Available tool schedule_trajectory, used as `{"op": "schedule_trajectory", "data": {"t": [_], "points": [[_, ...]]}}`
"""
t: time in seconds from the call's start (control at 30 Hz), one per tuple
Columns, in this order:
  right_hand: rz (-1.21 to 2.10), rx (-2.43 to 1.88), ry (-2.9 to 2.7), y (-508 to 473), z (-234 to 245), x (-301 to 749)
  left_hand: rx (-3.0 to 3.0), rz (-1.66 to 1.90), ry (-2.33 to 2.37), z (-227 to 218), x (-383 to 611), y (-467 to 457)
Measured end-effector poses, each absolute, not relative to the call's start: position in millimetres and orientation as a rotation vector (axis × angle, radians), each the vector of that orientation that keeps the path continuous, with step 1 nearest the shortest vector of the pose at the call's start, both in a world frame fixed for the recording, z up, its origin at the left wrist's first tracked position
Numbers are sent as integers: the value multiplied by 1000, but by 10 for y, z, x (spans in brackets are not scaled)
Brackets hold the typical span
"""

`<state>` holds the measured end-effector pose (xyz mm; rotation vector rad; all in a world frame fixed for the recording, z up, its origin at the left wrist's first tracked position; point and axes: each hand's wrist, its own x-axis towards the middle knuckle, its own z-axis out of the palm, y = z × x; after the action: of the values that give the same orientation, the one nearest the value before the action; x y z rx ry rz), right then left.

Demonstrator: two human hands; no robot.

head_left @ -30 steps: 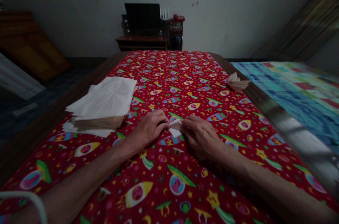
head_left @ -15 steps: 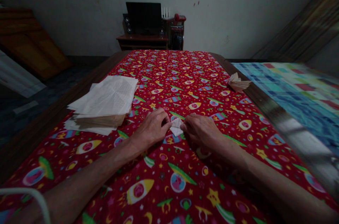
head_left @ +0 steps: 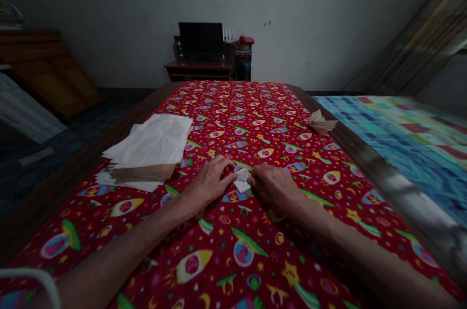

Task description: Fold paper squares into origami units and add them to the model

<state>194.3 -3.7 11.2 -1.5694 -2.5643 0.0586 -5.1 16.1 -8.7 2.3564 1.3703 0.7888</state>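
A small folded piece of white paper (head_left: 242, 181) lies on the red patterned cloth (head_left: 233, 231), between my two hands. My left hand (head_left: 214, 176) rests on the cloth with its thumb and fingers closed at the paper's left edge. From the other side, my right hand (head_left: 272, 182) pinches the paper's right corner, its fingers curled under. Creases run across the paper's face. Some fingertips of both hands are hidden. To the left of my left hand sits a stack of creased paper sheets (head_left: 153, 141), white on top and brownish lower down.
Several folded paper pieces (head_left: 322, 122) stand together at the cloth's right edge. A monitor (head_left: 201, 42) with speakers is on a small desk by the far wall. A bed with a checked cover (head_left: 394, 138) is at right, a wooden cabinet (head_left: 47, 70) at left.
The camera view has tilted up a little, so the scene sits lower in the picture. Both hands stay at the folded paper, with only slight finger movement.
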Motion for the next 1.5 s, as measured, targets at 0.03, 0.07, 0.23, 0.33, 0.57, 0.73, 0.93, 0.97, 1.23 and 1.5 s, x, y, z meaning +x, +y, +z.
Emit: {"op": "schedule_trajectory", "data": {"t": [0.03,0.07,0.23,0.33,0.57,0.73,0.93,0.97,1.23,1.5], "points": [[32,-1544,-2554,-57,86,1950,2366,789,1364,-88,-53,159],[4,-1511,-2542,-77,60,1959,2376,790,1357,-86,-54,157],[-109,-1276,-2457,-122,-54,2013,2433,762,1347,-47,-29,166],[-94,-1222,-2463,-96,-75,2038,2441,712,1330,-17,-10,200],[-141,-1124,-2509,-60,-68,2058,2255,615,1251,63,-44,262],[132,-1124,-2374,-86,-11,2063,2092,664,1235,106,-23,210],[767,-1223,-2009,-38,15,2032,2065,692,1243,161,33,131],[852,-1232,-1983,-26,6,2029,2060,701,1234,165,38,123],[973,-1286,-1908,-39,27,1998,2036,767,1143,95,91,95],[448,-998,-2094,-124,168,2029,2296,1066,1050,342,99,41]]}}
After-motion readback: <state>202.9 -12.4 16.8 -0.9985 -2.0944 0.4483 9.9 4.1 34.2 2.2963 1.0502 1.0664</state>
